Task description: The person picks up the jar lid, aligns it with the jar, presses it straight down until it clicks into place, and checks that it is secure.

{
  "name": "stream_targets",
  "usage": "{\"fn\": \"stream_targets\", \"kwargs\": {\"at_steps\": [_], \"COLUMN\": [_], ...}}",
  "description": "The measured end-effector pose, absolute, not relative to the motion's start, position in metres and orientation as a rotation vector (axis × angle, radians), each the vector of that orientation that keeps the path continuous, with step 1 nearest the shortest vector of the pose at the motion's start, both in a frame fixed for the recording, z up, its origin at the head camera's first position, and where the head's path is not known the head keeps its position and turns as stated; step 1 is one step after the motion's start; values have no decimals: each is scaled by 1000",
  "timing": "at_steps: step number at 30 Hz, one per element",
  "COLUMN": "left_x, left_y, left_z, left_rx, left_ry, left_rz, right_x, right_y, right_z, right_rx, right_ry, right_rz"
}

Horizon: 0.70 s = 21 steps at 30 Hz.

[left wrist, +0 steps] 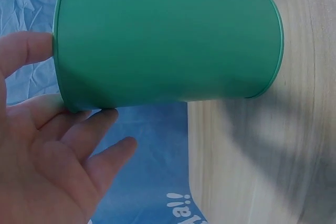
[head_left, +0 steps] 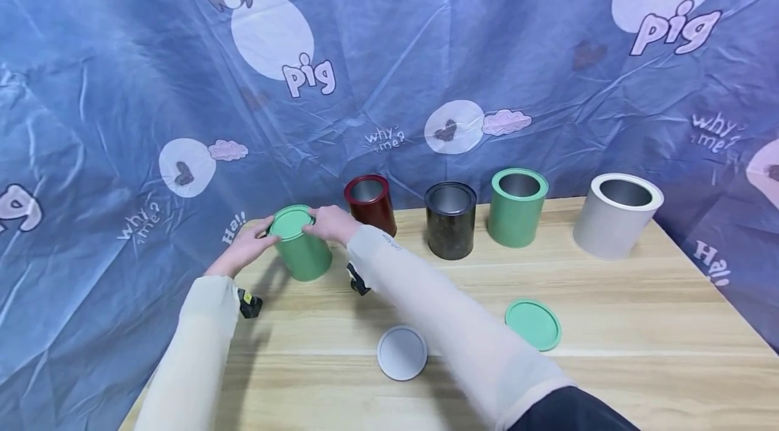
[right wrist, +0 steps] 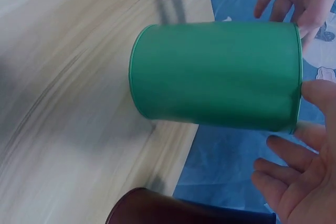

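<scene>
A green can with a green lid in its top stands upright at the left of the table, near the back edge. My left hand grips its rim from the left, thumb over the top edge and fingers at the side. From the right, my right hand holds the same rim, its thumb at the near edge. In the left wrist view the can's side lies between both hands, and the lower fingers spread away from it. A dark red can stands close by the right hand.
An open black can, an open green can and an open white can stand along the back. A grey-white lid and another green lid lie flat nearer the front. Blue printed cloth hangs behind the table.
</scene>
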<state>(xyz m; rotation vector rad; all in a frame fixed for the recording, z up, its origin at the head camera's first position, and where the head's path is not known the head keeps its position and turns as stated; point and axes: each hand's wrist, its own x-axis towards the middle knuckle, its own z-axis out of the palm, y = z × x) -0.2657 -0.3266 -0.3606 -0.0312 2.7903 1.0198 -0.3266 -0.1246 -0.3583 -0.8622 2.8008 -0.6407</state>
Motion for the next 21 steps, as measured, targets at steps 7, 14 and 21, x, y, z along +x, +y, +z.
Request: {"fn": "stream_targets", "kwargs": {"at_steps": [7, 14, 21], "left_x": [-265, -259, -260], "left_y": [-325, -324, -322], "left_z": [-357, -355, -353], "left_rx": [32, 70, 115], "left_ry": [2805, 2896, 2969], "left_rz": [986, 855, 907], "right_x": [-337, -341, -338], "right_y": [-115, -92, -70], "right_z": [-356, -344, -331], "right_rx": [-1032, -1107, -1158], "right_ry": [2696, 2499, 2481], "right_rz": [-465, -651, -761]}}
